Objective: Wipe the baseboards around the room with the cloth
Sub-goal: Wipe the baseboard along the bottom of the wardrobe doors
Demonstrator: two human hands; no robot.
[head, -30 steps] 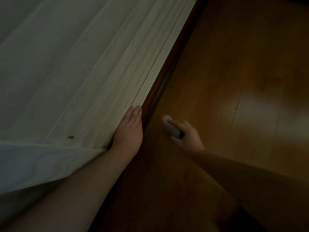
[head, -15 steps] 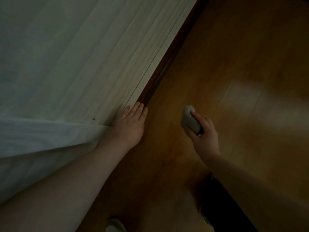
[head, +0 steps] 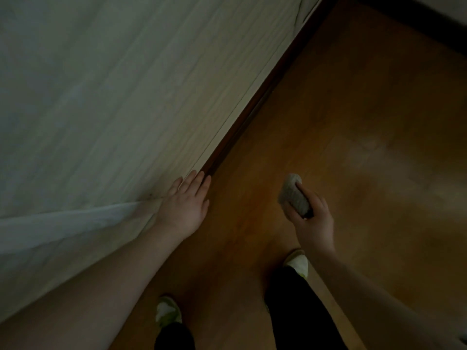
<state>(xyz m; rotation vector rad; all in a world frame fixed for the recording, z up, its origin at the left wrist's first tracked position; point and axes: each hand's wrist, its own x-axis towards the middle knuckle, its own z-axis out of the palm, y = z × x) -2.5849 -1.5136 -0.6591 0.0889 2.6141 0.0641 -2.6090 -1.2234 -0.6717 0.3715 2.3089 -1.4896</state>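
A dark brown baseboard (head: 255,107) runs diagonally along the foot of the pale wall, from the upper right down to my left hand. My left hand (head: 184,203) lies flat with fingers together against the wall and a white curtain, its fingertips at the baseboard's near end. My right hand (head: 309,215) is lifted above the wooden floor, well right of the baseboard, and grips a folded grey cloth (head: 293,193). The cloth touches neither baseboard nor floor.
A white curtain (head: 75,223) hangs at the lower left, pushed against the wall (head: 113,84). My two feet in pale socks (head: 298,263) stand on the wooden floor (head: 366,122). A second dark baseboard (head: 429,29) crosses the top right corner.
My right hand lifted the cloth off the floor by the baseboard and drew it back to the right. The view rose and my feet came into sight. My left hand stayed on the wall.
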